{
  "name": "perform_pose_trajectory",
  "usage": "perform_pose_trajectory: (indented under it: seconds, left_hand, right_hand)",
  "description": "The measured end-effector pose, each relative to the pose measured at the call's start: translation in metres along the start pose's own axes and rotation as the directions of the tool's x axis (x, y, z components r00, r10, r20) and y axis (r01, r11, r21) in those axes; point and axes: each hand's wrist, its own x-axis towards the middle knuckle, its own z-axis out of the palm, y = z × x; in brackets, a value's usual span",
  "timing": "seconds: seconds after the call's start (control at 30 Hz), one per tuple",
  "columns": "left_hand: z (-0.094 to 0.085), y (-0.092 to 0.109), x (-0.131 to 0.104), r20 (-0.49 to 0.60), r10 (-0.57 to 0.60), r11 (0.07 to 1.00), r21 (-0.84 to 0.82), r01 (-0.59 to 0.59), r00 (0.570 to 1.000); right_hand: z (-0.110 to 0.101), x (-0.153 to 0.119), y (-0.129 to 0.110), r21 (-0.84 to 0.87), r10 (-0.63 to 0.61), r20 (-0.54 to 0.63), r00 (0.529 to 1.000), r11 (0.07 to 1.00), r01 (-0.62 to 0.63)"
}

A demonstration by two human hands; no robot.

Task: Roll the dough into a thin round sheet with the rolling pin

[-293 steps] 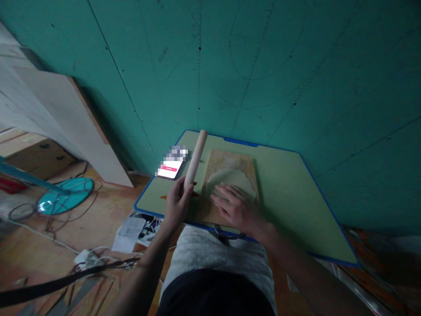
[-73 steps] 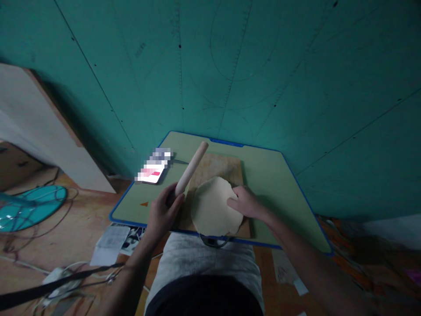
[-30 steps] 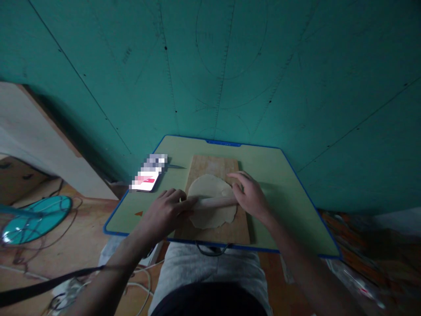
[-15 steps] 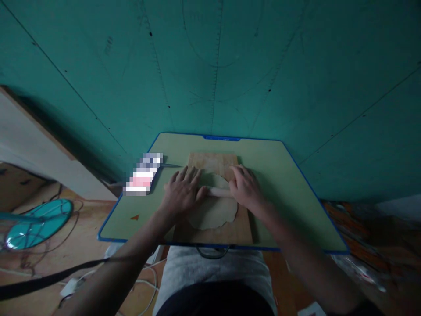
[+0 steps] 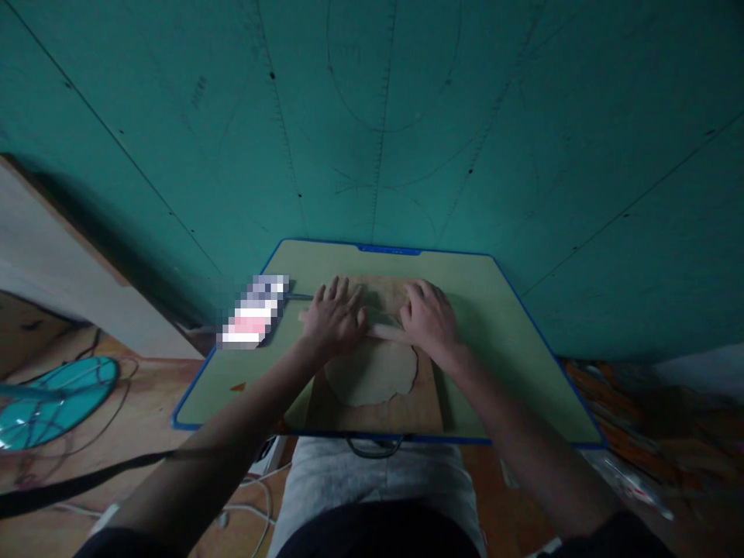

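Note:
A pale wooden rolling pin (image 5: 387,333) lies crosswise over a flat, rounded sheet of dough (image 5: 375,373), tilted slightly down to the right. My left hand (image 5: 335,319) grips the pin's left part from above, palm on it and fingers reaching forward past it. Over the right end, my right hand (image 5: 430,316) is closed with its fingers curled, hiding that end. Beneath the dough is a wooden cutting board (image 5: 415,417), its near edge close to the table's front. The dough's far part is partly covered by my hands and the pin.
The board rests on a pale green folding table (image 5: 500,341) with a blue rim. A pixelated flat item (image 5: 253,310) lies at left, and a small orange triangle (image 5: 238,387) nearer me. A green wall (image 5: 372,155) stands behind; a teal round base (image 5: 58,399) and cables are on the floor.
Both hands and the rolling pin have moved forward over the dough, toward its far side, baring more of its near part. The camera view has shifted slightly.

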Motion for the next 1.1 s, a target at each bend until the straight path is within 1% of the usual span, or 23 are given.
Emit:
perform_pose_trajectory:
  seconds: [0.13, 0.2, 0.23, 0.27, 0.33, 0.43, 0.53, 0.6, 0.67, 0.7, 0.77, 0.83, 0.9, 0.97, 1.0, 1.03, 1.07, 1.1]
  left_hand:
    - [0.001, 0.003, -0.036, -0.067, 0.03, 0.998, -0.045, -0.033, 0.997]
    - [0.001, 0.003, -0.048, -0.094, 0.052, 0.996, -0.069, -0.059, 0.994]
    - [0.002, 0.003, -0.049, -0.094, 0.058, 0.995, -0.076, -0.065, 0.994]
    - [0.001, 0.003, -0.047, -0.083, 0.059, 0.995, -0.081, -0.065, 0.995]
    - [0.001, 0.003, -0.035, -0.041, 0.043, 0.995, -0.084, -0.046, 0.998]
    - [0.002, 0.002, -0.003, 0.004, 0.003, 0.997, -0.078, -0.002, 1.0]
    - [0.004, 0.0, 0.026, 0.041, -0.037, 0.997, -0.059, 0.039, 0.998]
    - [0.005, 0.0, 0.036, 0.046, -0.057, 0.997, -0.053, 0.059, 0.997]
    - [0.005, 0.002, 0.032, 0.024, -0.067, 0.997, -0.047, 0.068, 0.997]
    - [0.004, 0.003, 0.025, 0.005, -0.069, 0.997, -0.043, 0.069, 0.998]
    - [0.001, 0.009, 0.001, -0.038, -0.065, 0.997, -0.039, 0.063, 0.997]
    - [-0.003, 0.014, -0.035, -0.072, -0.036, 0.998, -0.052, 0.033, 0.997]
    - [-0.007, 0.019, -0.074, -0.091, 0.036, 0.998, -0.05, -0.041, 0.995]
    - [-0.01, 0.019, -0.106, -0.125, 0.113, 0.992, -0.042, -0.119, 0.986]
    - [-0.011, 0.018, -0.116, -0.139, 0.15, 0.987, -0.032, -0.156, 0.979]
    - [-0.011, 0.017, -0.121, -0.142, 0.179, 0.983, -0.022, -0.184, 0.974]
    - [-0.011, 0.014, -0.121, -0.142, 0.201, 0.979, -0.013, -0.205, 0.969]
    - [-0.01, 0.011, -0.115, -0.136, 0.211, 0.977, -0.003, -0.213, 0.968]
  right_hand:
    - [-0.006, -0.037, -0.018, 0.025, -0.074, 0.049, 0.996, 0.997, 0.073]
    - [-0.004, -0.049, -0.021, 0.054, -0.081, 0.063, 0.995, 0.995, 0.078]
    - [-0.002, -0.051, -0.021, 0.067, -0.078, 0.06, 0.995, 0.995, 0.074]
    - [0.0, -0.05, -0.02, 0.077, -0.07, 0.055, 0.996, 0.995, 0.066]
    - [0.006, -0.04, -0.014, 0.09, -0.036, 0.047, 0.998, 0.995, 0.031]
    - [0.01, -0.011, -0.003, 0.078, 0.076, 0.073, 0.994, 0.994, -0.082]
    - [0.01, 0.018, 0.005, 0.03, 0.185, 0.129, 0.974, 0.981, -0.19]
    - [0.011, 0.027, 0.007, 0.022, 0.203, 0.146, 0.968, 0.978, -0.208]
    - [0.012, 0.023, 0.006, 0.037, 0.181, 0.135, 0.974, 0.981, -0.188]
    - [0.012, 0.017, 0.004, 0.052, 0.159, 0.121, 0.98, 0.985, -0.167]
    - [0.01, -0.006, -0.002, 0.089, 0.085, 0.091, 0.992, 0.992, -0.093]
    - [0.004, -0.035, -0.009, 0.12, -0.021, 0.073, 0.997, 0.993, 0.012]
    - [-0.006, -0.063, -0.015, 0.121, -0.133, 0.075, 0.988, 0.985, 0.124]
    - [-0.013, -0.082, -0.019, 0.111, -0.208, 0.072, 0.975, 0.974, 0.2]
    - [-0.015, -0.087, -0.019, 0.103, -0.228, 0.065, 0.972, 0.97, 0.22]
    - [-0.015, -0.087, -0.019, 0.094, -0.234, 0.055, 0.971, 0.969, 0.228]
    - [-0.013, -0.084, -0.018, 0.083, -0.229, 0.043, 0.972, 0.971, 0.225]
    - [-0.009, -0.076, -0.017, 0.071, -0.217, 0.033, 0.976, 0.974, 0.215]
